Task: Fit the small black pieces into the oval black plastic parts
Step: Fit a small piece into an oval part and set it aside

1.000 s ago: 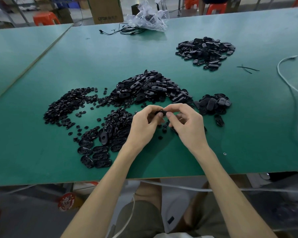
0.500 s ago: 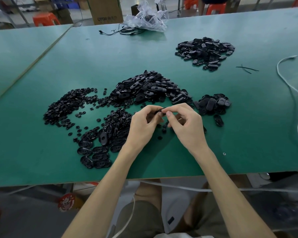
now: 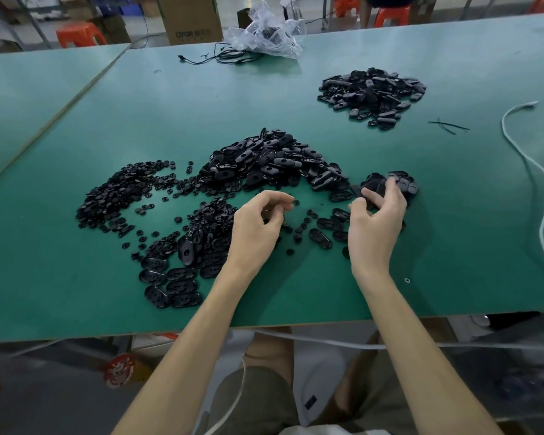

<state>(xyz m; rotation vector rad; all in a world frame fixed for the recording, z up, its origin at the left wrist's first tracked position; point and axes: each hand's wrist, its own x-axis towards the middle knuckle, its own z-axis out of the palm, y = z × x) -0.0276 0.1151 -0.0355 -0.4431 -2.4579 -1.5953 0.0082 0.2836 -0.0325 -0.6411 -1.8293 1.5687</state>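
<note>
Right fingers (image 3: 370, 195) spread out, touching the small oval pile (image 3: 407, 186). Left fingers (image 3: 274, 198) curl; I cannot tell if they hold anything.

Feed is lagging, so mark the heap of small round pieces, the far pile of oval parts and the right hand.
heap of small round pieces (image 3: 120, 191), head view, heap's middle.
far pile of oval parts (image 3: 371, 92), head view, pile's middle.
right hand (image 3: 377, 224), head view, back of hand.

A factory assembly workshop: long green-topped workbenches (image 3: 139, 114) stand side by side, the near one piled with bulk heaps of identical oval black parts (image 3: 274, 161) and small black pieces (image 3: 120, 189). At 12 o'clock a clear plastic bag (image 3: 264, 36) lies on the bench; at 11 o'clock, beyond it, a cardboard carton (image 3: 189, 20) and orange plastic stools (image 3: 77, 34).
</note>
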